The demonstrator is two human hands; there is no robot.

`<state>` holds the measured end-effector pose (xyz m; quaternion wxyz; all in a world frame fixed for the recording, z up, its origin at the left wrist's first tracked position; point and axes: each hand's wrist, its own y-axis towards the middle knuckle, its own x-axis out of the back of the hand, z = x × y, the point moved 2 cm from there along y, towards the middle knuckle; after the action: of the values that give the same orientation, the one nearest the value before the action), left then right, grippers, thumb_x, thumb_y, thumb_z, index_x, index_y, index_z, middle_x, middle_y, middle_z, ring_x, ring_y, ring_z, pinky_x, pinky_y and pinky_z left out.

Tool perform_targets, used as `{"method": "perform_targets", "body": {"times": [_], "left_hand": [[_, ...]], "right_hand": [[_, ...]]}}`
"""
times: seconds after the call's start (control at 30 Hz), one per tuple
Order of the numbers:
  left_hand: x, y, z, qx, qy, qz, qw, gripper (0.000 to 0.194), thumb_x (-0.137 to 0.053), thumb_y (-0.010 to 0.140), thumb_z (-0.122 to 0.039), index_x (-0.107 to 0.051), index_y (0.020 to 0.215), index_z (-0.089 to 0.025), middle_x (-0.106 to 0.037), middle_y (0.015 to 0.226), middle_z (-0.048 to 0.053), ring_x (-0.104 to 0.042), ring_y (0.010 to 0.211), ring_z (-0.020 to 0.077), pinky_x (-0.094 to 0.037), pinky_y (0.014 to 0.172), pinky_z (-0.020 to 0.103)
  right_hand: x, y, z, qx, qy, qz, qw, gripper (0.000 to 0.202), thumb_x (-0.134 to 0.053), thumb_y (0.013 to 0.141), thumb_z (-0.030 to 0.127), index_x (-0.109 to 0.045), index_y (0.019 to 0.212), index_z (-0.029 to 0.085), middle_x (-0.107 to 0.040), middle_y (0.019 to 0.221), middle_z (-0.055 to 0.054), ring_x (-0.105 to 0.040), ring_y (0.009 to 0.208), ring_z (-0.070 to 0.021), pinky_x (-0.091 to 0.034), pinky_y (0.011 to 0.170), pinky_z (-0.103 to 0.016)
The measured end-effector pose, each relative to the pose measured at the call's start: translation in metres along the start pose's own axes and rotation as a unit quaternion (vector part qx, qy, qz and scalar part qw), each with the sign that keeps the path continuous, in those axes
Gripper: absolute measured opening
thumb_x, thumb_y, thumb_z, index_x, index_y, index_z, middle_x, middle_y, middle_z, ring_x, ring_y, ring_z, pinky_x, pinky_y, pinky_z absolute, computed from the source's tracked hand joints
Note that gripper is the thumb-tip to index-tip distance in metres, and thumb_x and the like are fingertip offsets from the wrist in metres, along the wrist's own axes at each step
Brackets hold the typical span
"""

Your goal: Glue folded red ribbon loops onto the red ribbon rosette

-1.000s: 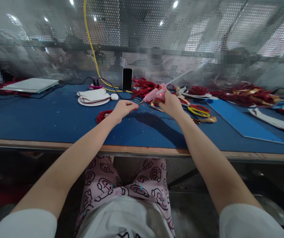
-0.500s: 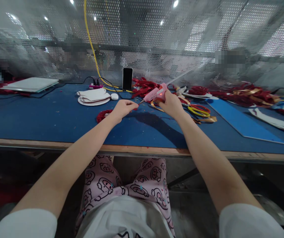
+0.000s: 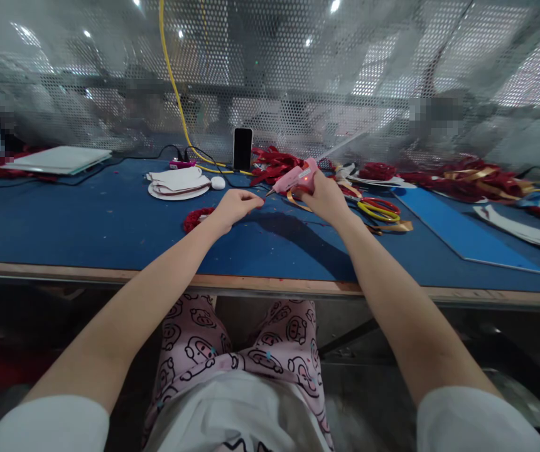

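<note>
My right hand point(image 3: 325, 196) is closed around a pink hot glue gun point(image 3: 293, 179), which has a small orange light and a clear glue stick point(image 3: 343, 145) out of its back. The gun's metal nozzle points left, right by the fingertips of my left hand point(image 3: 235, 207). Those fingers are pinched on a small red piece point(image 3: 261, 202), mostly hidden, possibly ribbon. Beneath my left wrist, a dark red coiled bundle point(image 3: 194, 220) lies on the blue table point(image 3: 110, 229).
White cut pieces point(image 3: 176, 183) lie left of centre, beside a small white case point(image 3: 218, 182). A phone point(image 3: 242, 149) stands at the back. Red ribbons point(image 3: 277, 166) lie behind the glue gun. Yellow- and red-handled scissors point(image 3: 378, 211) and a blue board point(image 3: 463, 229) are on the right.
</note>
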<state>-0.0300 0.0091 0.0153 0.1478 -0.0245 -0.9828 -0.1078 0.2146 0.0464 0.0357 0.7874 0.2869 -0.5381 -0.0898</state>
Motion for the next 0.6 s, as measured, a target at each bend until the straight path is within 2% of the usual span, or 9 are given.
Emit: {"method": "perform_targets", "body": {"times": [0.1,0.27,0.5,0.6], "left_hand": [[-0.0001,-0.0022,-0.0023,0.000,0.006,0.005,1.000,0.015,-0.076,0.076,-0.031,-0.076,0.074,-0.016,-0.057,0.058,-0.001,-0.047,0.060,0.0124,-0.039,0.065,0.029],[-0.0010,-0.0006,-0.0004,-0.004,-0.013,0.005,1.000,0.015,-0.075,0.076,-0.031,-0.077,0.077,-0.017,-0.063,0.064,0.002,-0.051,0.063,0.0139,-0.042,0.067,0.030],[-0.0010,0.0038,0.0055,-0.015,-0.026,-0.007,1.000,0.014,-0.073,0.077,-0.030,-0.076,0.081,-0.017,-0.067,0.069,0.003,-0.052,0.065,0.0136,-0.044,0.066,0.029],[0.0004,0.0044,0.0070,-0.013,-0.042,-0.021,0.999,0.018,-0.074,0.079,-0.034,-0.076,0.086,-0.017,-0.069,0.074,0.003,-0.052,0.064,0.0127,-0.044,0.065,0.028]], "right_hand": [[-0.0013,0.0012,-0.0006,-0.016,0.027,-0.032,0.999,0.052,-0.066,0.085,0.051,-0.058,0.120,0.014,-0.067,0.100,-0.017,-0.063,0.100,-0.0363,-0.049,0.086,-0.048],[-0.0012,0.0029,-0.0034,-0.049,0.049,-0.079,0.994,0.042,-0.064,0.084,0.049,-0.061,0.110,0.016,-0.066,0.091,-0.013,-0.061,0.087,-0.0297,-0.050,0.082,-0.045],[0.0005,0.0036,-0.0074,-0.059,0.042,-0.037,0.997,0.029,-0.061,0.083,0.047,-0.059,0.089,0.019,-0.062,0.079,-0.009,-0.056,0.074,-0.0249,-0.046,0.071,-0.038],[0.0018,0.0012,-0.0085,-0.037,0.002,-0.010,0.999,0.033,-0.064,0.081,0.050,-0.060,0.091,0.019,-0.066,0.083,-0.010,-0.058,0.075,-0.0250,-0.044,0.068,-0.036]]}}
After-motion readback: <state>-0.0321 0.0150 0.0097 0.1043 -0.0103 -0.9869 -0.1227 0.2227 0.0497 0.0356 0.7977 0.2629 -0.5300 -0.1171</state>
